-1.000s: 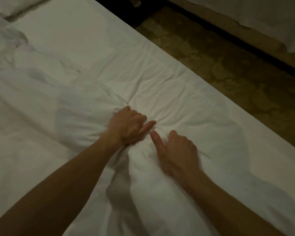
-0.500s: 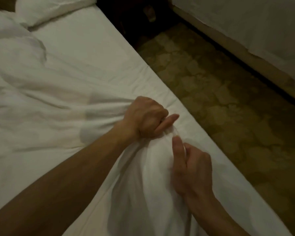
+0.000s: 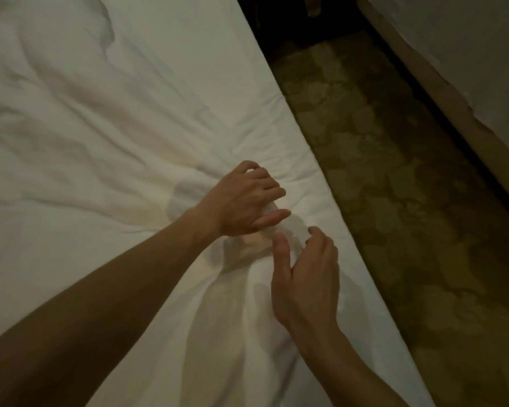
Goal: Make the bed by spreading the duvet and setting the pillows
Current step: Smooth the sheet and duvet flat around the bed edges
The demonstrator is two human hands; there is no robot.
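A white duvet (image 3: 80, 160) lies crumpled over the bed, its folds running toward a bunched part near the bed's right side. My left hand (image 3: 241, 201) grips that bunch with fingers curled into the cloth. Just below it, my right hand (image 3: 306, 277) pinches the same gathered cloth between thumb and fingers. The flat white sheet (image 3: 194, 54) shows bare beyond the duvet, toward the top. No pillow is in view.
The bed's right edge (image 3: 335, 212) runs diagonally down the frame. Beside it lies a strip of dark patterned carpet (image 3: 400, 201). A second bed with white covers (image 3: 467, 54) stands at the top right, its base along the carpet.
Both hands have pulled the bunched duvet toward the bed's right edge. The view has swung, and the pillow at the top left has gone out of view.
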